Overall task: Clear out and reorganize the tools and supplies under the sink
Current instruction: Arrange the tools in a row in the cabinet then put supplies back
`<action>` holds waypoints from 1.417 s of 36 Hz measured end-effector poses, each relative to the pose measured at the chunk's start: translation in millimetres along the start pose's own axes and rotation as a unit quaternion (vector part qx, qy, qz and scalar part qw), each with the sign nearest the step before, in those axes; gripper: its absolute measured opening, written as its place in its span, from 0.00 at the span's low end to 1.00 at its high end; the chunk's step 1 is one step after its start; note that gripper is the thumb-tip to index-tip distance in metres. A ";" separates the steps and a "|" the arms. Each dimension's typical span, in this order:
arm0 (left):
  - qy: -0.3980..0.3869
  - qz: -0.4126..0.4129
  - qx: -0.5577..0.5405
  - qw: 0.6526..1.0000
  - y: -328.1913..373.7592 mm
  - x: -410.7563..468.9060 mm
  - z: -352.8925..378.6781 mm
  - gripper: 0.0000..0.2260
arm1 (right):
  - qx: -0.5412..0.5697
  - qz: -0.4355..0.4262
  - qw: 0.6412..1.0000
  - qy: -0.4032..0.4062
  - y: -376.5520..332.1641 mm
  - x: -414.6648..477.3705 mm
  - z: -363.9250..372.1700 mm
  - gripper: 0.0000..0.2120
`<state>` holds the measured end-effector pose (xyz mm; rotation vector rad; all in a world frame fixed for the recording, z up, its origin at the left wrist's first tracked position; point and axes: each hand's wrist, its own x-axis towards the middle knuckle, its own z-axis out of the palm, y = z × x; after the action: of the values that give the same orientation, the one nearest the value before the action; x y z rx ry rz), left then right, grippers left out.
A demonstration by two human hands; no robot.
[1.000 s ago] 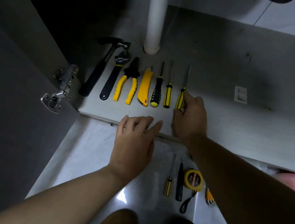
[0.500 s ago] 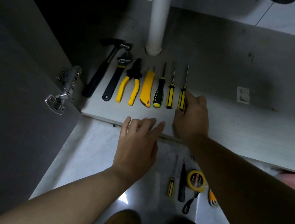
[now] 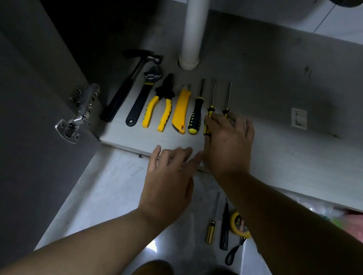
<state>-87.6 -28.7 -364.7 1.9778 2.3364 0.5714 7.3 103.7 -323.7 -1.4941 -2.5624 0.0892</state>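
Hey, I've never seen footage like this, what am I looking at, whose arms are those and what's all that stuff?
No machine here: one camera worn on a person's head looks down into the space under a sink, past the white drain pipe. On the cabinet floor lies a row: hammer, adjustable wrench, pliers, utility knife, a thick screwdriver and two thin screwdrivers. The right hand lies spread over the thin screwdrivers' handles; the left hand is open at the front edge, holding nothing. A tape measure and a small screwdriver lie on the room's floor, nearer the person.
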 end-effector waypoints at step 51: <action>-0.335 0.161 -0.054 0.927 24.8 -57.8 51.1 0.32 | 0.182 0.128 0.925 -0.308 70.4 -192.1 -0.8 0.16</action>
<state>-40.0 -67.8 -417.4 2.0772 1.5595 0.0010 160.5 -28.3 -355.7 -1.8387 -2.5237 1.1720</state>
